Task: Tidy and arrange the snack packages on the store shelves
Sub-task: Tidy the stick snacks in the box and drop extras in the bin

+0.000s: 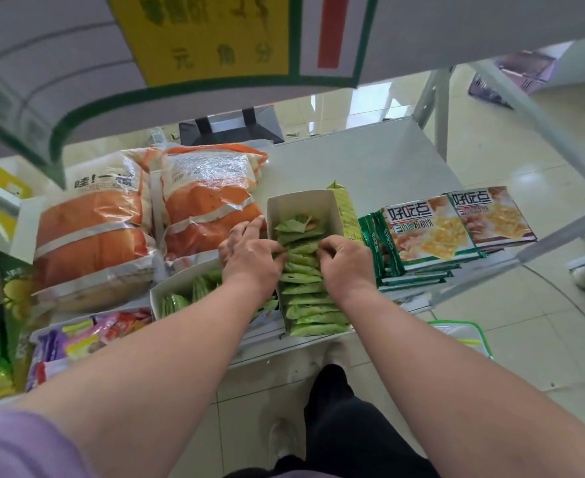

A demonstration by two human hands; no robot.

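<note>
Curled fingers of the left hand [249, 257] and right hand [344, 260] pinch small green foil sachets [304, 288] (about a dozen visible) filed in one open white cardboard box [284, 205] on the white shelf [370, 157]; two orange bread bags [146, 229] lie left.

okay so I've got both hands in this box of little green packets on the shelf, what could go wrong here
The open box sits at the shelf's front edge, so pushing the green packets could slide it off. Your left hand and right hand pinch the row mid-way; packets may topple or crumple. Your right wrist is close to the stacked cracker packs and could nudge them.
</note>
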